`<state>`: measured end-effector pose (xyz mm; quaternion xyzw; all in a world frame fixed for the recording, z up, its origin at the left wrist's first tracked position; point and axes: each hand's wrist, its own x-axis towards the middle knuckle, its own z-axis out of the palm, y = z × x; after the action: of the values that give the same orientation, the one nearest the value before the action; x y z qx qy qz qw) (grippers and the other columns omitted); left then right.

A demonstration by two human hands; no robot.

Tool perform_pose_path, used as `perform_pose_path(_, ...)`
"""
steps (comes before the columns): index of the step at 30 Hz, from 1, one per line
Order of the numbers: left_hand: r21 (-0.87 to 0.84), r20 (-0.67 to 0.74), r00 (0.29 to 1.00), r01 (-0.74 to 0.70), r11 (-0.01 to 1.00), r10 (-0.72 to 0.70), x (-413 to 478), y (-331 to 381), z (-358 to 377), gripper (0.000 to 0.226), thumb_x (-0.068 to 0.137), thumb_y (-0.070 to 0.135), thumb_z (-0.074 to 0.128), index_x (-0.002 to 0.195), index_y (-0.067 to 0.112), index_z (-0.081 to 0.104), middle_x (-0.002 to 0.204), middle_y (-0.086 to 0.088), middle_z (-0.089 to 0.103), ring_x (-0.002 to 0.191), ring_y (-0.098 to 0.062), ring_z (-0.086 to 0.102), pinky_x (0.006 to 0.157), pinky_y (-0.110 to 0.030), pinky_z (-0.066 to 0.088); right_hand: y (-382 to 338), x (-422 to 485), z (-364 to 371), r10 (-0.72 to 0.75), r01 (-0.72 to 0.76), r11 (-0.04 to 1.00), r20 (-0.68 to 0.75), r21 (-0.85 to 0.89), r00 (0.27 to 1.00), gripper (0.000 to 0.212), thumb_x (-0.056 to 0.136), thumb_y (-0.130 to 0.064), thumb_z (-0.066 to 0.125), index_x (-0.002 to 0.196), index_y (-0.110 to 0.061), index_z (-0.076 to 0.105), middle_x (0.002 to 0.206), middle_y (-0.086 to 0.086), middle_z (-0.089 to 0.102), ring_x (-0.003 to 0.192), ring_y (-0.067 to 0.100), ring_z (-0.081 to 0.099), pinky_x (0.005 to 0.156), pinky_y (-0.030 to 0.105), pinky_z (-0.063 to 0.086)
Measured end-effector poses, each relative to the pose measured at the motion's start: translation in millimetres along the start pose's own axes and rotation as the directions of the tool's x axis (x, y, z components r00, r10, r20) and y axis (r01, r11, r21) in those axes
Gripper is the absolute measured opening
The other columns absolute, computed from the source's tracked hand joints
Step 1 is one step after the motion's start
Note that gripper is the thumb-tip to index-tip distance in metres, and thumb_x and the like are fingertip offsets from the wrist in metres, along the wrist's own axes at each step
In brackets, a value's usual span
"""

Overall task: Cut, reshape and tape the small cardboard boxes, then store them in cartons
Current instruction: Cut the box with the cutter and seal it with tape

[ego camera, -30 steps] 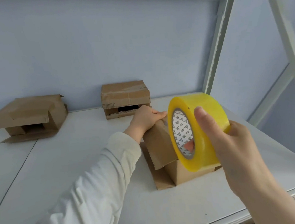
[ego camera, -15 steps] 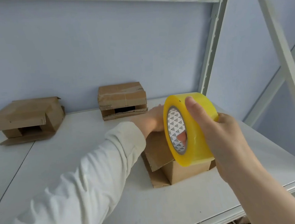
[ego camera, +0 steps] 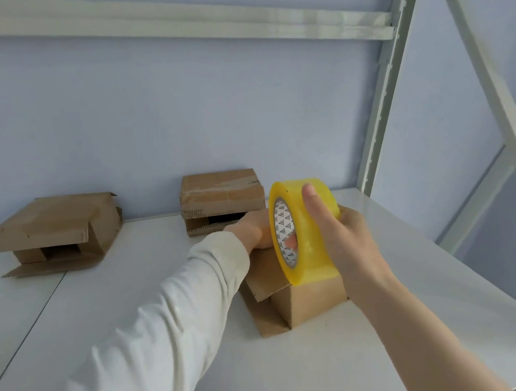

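taping step. gripping yellow tape roll [ego camera: 312,231] with right hand [ego camera: 353,243], holding down small cardboard box [ego camera: 311,302] with left hand [ego camera: 253,231], grip unclear behind roll. next: tape end across flaps.

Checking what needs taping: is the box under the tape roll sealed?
Not sealed: the box has one flap jutting out, another flat on the shelf.

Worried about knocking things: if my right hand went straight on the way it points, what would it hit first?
Likely the right hand with the tape roll meets the rear taped box; depth is unclear.
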<state>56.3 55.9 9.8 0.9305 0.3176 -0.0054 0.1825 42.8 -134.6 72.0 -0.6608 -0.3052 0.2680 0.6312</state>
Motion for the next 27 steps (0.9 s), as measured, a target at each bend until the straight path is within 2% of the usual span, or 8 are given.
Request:
perform_pose_path(2, 0.034, 0.016, 0.999, -0.041, 0.999, 0.041, 3.2, -2.3, 4.2, 0.020, 0.093, 0.021, 0.051, 0.108, 0.009, 0.056, 0.109, -0.008, 0.059, 0.108, -0.028, 0.055, 0.091, -0.036, 0.046, 9.8, -3.3, -13.1, -0.011, -0.002, 0.996, 0.157, 0.086, 0.988, 0.042, 0.071, -0.053, 0.066, 0.096, -0.020, 0.062, 0.076, -0.001, 0.074, 0.075, 0.010, 0.070, 0.070, 0.027, 0.055)
perform_pose_path(4, 0.099, 0.048, 0.998, -0.051, 0.994, 0.046, -4.4, -1.9, 4.0, 0.015, 0.095, 0.031, 0.045, 0.093, 0.018, 0.053, 0.095, -0.001, 0.054, 0.103, -0.028, 0.056, 0.088, -0.038, 0.045, 23.5, -11.0, -19.7, -0.046, 0.017, 0.993, 0.242, 0.120, 0.969, 0.044, 0.073, -0.043, 0.065, 0.110, -0.022, 0.056, 0.088, -0.002, 0.074, 0.086, 0.010, 0.070, 0.070, 0.023, 0.054)
perform_pose_path(7, 0.130, 0.051, 0.996, -0.076, 0.989, 0.070, -5.9, -3.9, 3.5, 0.017, 0.094, 0.033, 0.046, 0.099, 0.019, 0.056, 0.101, 0.000, 0.057, 0.103, -0.026, 0.055, 0.092, -0.043, 0.046, 30.1, -18.6, -13.4, -0.145, 0.136, 0.987, 0.125, 0.083, 0.981, 0.036, 0.081, -0.051, 0.063, 0.097, -0.020, 0.060, 0.076, -0.007, 0.073, 0.073, 0.002, 0.068, 0.062, 0.014, 0.050)
perform_pose_path(12, 0.210, 0.040, 0.990, -0.142, 0.967, 0.137, -27.2, 17.3, -7.8, 0.038, 0.101, 0.028, 0.032, 0.131, 0.008, 0.045, 0.133, -0.012, 0.049, 0.121, -0.031, 0.045, 0.098, -0.039, 0.035, 23.6, -41.0, -16.9, -0.139, 0.149, 0.976, -0.073, 0.158, 0.988, 0.044, 0.061, -0.049, 0.054, 0.069, -0.008, 0.065, 0.053, 0.007, 0.066, 0.047, 0.009, 0.061, 0.043, 0.017, 0.047)
perform_pose_path(17, 0.150, -0.052, 0.951, -0.293, 0.944, 0.303, -14.3, 20.6, -17.9, 0.056, 0.102, 0.033, 0.032, 0.150, 0.025, 0.005, 0.158, -0.007, 0.004, 0.145, -0.021, 0.000, 0.116, -0.040, 0.010, 21.4, -43.1, -18.9, -0.117, 0.131, 0.985, -0.123, 0.116, 0.986, 0.041, 0.061, -0.052, 0.052, 0.068, -0.013, 0.063, 0.052, 0.002, 0.066, 0.045, 0.008, 0.060, 0.043, 0.019, 0.048)
perform_pose_path(22, 0.070, 0.026, 0.958, -0.286, 0.955, 0.285, -31.4, 15.9, -2.1, 0.042, 0.098, 0.031, 0.042, 0.133, 0.008, 0.044, 0.141, -0.011, 0.043, 0.131, -0.022, 0.038, 0.107, -0.037, 0.032, 19.9, -43.3, -17.2, -0.104, 0.119, 0.986, -0.131, 0.114, 0.986, 0.039, 0.070, -0.049, 0.054, 0.063, -0.012, 0.063, 0.050, 0.003, 0.065, 0.045, 0.009, 0.059, 0.043, 0.020, 0.048)
perform_pose_path(25, 0.073, 0.030, 0.957, -0.289, 0.955, 0.287, -31.4, 23.8, -12.0, 0.057, 0.100, 0.035, 0.037, 0.149, 0.013, 0.018, 0.157, -0.005, 0.011, 0.144, -0.019, 0.009, 0.117, -0.043, 0.009, 18.2, -43.4, -17.5, -0.089, 0.106, 0.987, -0.137, 0.121, 0.987, 0.039, 0.077, -0.047, 0.053, 0.059, -0.014, 0.063, 0.051, 0.003, 0.065, 0.047, 0.011, 0.059, 0.045, 0.021, 0.049)
perform_pose_path(27, 0.148, 0.018, 0.956, -0.293, 0.944, 0.294, -33.4, 22.7, -9.1, 0.058, 0.100, 0.030, 0.038, 0.149, 0.010, 0.014, 0.157, -0.008, 0.008, 0.144, -0.020, 0.008, 0.117, -0.040, 0.008, 18.5, -44.8, -17.9, -0.088, 0.105, 0.987, -0.139, 0.122, 0.986, 0.039, 0.075, -0.048, 0.053, 0.058, -0.014, 0.062, 0.051, 0.003, 0.065, 0.048, 0.011, 0.059, 0.046, 0.022, 0.049)
